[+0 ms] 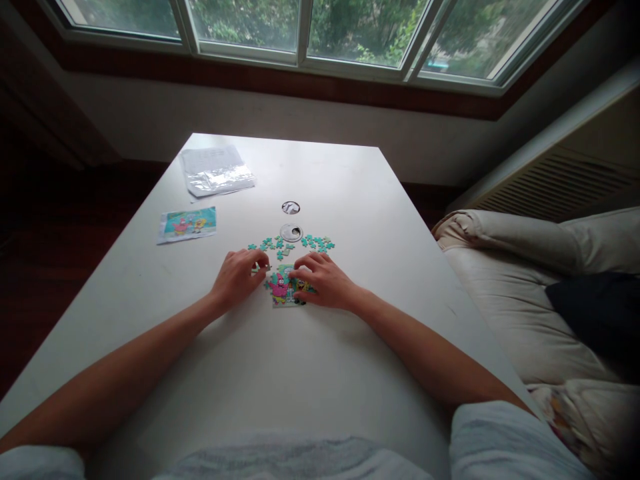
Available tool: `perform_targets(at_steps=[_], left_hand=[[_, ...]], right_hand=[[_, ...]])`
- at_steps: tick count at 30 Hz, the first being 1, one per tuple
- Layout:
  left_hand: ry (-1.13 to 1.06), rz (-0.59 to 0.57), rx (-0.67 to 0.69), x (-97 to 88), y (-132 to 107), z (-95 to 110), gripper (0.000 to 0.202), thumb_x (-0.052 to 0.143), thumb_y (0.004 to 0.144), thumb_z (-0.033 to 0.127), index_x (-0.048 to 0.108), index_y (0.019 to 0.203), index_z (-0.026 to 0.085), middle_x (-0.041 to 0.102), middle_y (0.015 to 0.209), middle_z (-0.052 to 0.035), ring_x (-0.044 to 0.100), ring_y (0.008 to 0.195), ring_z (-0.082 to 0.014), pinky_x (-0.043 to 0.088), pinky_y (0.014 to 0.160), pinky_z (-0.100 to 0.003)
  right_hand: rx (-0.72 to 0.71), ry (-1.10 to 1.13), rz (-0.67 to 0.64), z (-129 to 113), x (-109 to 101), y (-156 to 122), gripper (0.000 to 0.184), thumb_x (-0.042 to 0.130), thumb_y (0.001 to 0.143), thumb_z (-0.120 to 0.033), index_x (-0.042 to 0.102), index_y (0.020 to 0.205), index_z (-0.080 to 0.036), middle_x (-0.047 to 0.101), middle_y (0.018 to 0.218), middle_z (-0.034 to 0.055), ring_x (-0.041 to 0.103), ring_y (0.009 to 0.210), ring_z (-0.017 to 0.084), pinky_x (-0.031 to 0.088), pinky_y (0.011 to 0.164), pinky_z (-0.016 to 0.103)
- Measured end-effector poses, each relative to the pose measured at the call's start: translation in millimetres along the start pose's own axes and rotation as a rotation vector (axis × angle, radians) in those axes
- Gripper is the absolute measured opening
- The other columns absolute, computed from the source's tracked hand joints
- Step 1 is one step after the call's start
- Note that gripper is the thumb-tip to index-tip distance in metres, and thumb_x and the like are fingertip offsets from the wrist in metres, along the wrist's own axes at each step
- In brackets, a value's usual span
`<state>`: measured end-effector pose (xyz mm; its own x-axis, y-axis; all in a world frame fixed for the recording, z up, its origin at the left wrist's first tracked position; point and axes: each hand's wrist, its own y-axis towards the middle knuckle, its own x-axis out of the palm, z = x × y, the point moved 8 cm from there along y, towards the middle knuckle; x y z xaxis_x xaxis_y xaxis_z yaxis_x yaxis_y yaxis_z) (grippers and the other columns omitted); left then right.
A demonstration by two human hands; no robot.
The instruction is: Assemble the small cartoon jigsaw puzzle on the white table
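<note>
A partly joined jigsaw puzzle [280,291] with pink and yellow cartoon figures lies flat on the white table. My left hand [239,275] is at its left side, with thumb and fingertips pinched on a small puzzle piece [261,268]. Across the right part of the puzzle rests my right hand [325,280], its fingers spread apart and covering some of the picture. Several loose teal pieces [317,243] are scattered just beyond both hands. A small picture card [188,225] with the same cartoon figures lies to the left.
The white table [300,380] fills the middle. Clear plastic packaging [217,170] lies at its far left. Two round fittings [291,233] are set in the tabletop beyond the pieces. A cream sofa [510,287] stands on the right, and windows [245,27] line the far wall.
</note>
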<state>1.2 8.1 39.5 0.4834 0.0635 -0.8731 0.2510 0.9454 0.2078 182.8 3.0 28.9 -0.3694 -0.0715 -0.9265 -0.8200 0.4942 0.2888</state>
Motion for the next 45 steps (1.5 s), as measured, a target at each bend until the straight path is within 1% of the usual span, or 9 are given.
perform_targets(at_steps=[2, 5, 9, 11, 15, 31, 38, 41, 45], left_hand=[[-0.076, -0.043, -0.029, -2.5, -2, 0, 0.008, 0.059, 0.088, 0.025, 0.066, 0.092, 0.024, 0.069, 0.085, 0.0021, 0.061, 0.078, -0.0165, 0.040, 0.078, -0.030], [-0.159, -0.174, -0.054, 1.4, -8, 6, 0.009, 0.060, 0.087, 0.027, 0.068, 0.090, 0.024, 0.069, 0.083, 0.0032, 0.060, 0.075, -0.0149, 0.039, 0.071, -0.026], [-0.158, -0.313, -0.031, 7.9, -17, 22, 0.011, 0.058, 0.083, 0.023, 0.069, 0.083, 0.025, 0.068, 0.075, 0.0042, 0.059, 0.070, -0.0141, 0.039, 0.068, -0.025], [-0.141, -0.332, -0.008, 8.1, -20, 29, 0.012, 0.058, 0.082, 0.021, 0.069, 0.081, 0.024, 0.068, 0.074, 0.0040, 0.059, 0.070, -0.0142, 0.039, 0.068, -0.025], [-0.119, -0.329, -0.001, 6.9, -21, 34, 0.012, 0.057, 0.082, 0.019, 0.069, 0.081, 0.024, 0.069, 0.074, 0.0035, 0.060, 0.071, -0.0144, 0.039, 0.068, -0.025], [-0.004, -0.313, 0.068, 13.1, -22, 37, 0.009, 0.058, 0.083, 0.019, 0.065, 0.080, 0.024, 0.069, 0.077, 0.0022, 0.060, 0.074, -0.0166, 0.036, 0.073, -0.029], [0.183, -0.282, 0.131, 15.2, -29, 45, 0.010, 0.058, 0.092, 0.024, 0.063, 0.084, 0.022, 0.072, 0.085, -0.0019, 0.063, 0.083, -0.0203, 0.037, 0.079, -0.035], [0.299, -0.239, 0.198, 17.1, -34, 53, 0.014, 0.054, 0.098, 0.025, 0.062, 0.087, 0.021, 0.072, 0.087, -0.0050, 0.063, 0.085, -0.0219, 0.037, 0.078, -0.036], [0.375, -0.239, 0.239, 21.2, -40, 59, 0.014, 0.052, 0.099, 0.021, 0.061, 0.089, 0.020, 0.070, 0.086, -0.0060, 0.062, 0.083, -0.0227, 0.038, 0.075, -0.036]], right_hand=[[0.013, -0.001, 0.007, 3, 0, -1, 0.040, 0.066, 0.092, -0.049, 0.065, 0.124, -0.025, 0.063, 0.124, 0.0111, 0.050, 0.116, 0.028, 0.037, 0.099, 0.044], [0.027, 0.000, 0.014, 7, 0, -1, 0.039, 0.066, 0.092, -0.049, 0.065, 0.124, -0.025, 0.063, 0.124, 0.0109, 0.050, 0.116, 0.028, 0.037, 0.098, 0.044], [0.037, 0.005, 0.018, 10, -1, -2, 0.039, 0.067, 0.092, -0.049, 0.066, 0.123, -0.025, 0.063, 0.124, 0.0107, 0.051, 0.116, 0.028, 0.037, 0.096, 0.043], [0.041, 0.009, 0.014, 10, -1, -2, 0.039, 0.067, 0.092, -0.049, 0.066, 0.123, -0.026, 0.063, 0.124, 0.0103, 0.051, 0.116, 0.028, 0.038, 0.097, 0.044], [0.048, 0.010, 0.010, 10, -2, -2, 0.039, 0.066, 0.092, -0.050, 0.065, 0.123, -0.026, 0.063, 0.124, 0.0101, 0.052, 0.116, 0.028, 0.038, 0.097, 0.044], [0.046, 0.010, 0.006, 10, -1, -2, 0.040, 0.066, 0.092, -0.051, 0.065, 0.123, -0.026, 0.063, 0.124, 0.0101, 0.052, 0.115, 0.028, 0.038, 0.095, 0.043], [0.049, 0.007, 0.009, 11, -1, -1, 0.039, 0.066, 0.092, -0.050, 0.065, 0.123, -0.026, 0.063, 0.124, 0.0101, 0.052, 0.114, 0.028, 0.038, 0.095, 0.043], [0.047, 0.005, 0.008, 11, -1, 0, 0.039, 0.066, 0.092, -0.050, 0.065, 0.123, -0.026, 0.063, 0.124, 0.0102, 0.052, 0.114, 0.028, 0.038, 0.095, 0.043], [0.048, 0.016, 0.014, 11, -1, 0, 0.039, 0.067, 0.091, -0.050, 0.066, 0.122, -0.027, 0.063, 0.123, 0.0101, 0.052, 0.114, 0.028, 0.038, 0.095, 0.043]])
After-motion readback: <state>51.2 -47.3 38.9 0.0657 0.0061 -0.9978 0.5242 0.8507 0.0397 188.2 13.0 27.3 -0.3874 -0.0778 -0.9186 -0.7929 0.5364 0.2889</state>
